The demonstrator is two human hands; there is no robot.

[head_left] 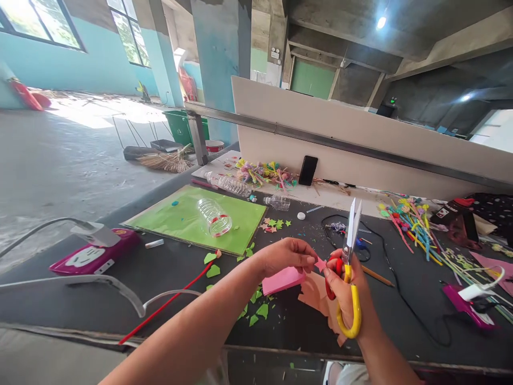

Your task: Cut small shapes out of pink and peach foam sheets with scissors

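Observation:
My right hand (348,299) grips a pair of scissors (349,267) with yellow and red handles, blades pointing up and slightly apart. My left hand (286,256) pinches a small pink star cut-out (320,264) between thumb and fingers, right beside the scissors. A folded pink foam sheet (281,280) lies just under my left hand, and a peach-coloured sheet (312,294) lies beneath both hands. Green paper scraps (256,313) are scattered on the dark table (120,283) near my left wrist.
A green sheet (176,219) with a clear cut bottle (214,216) lies further back. Small star cut-outs (274,224), a phone (308,170) leaning on the partition, bundles of coloured sticks (414,224), a black cable (395,289), a red wire (172,299) and a pink device (94,255) surround the workspace.

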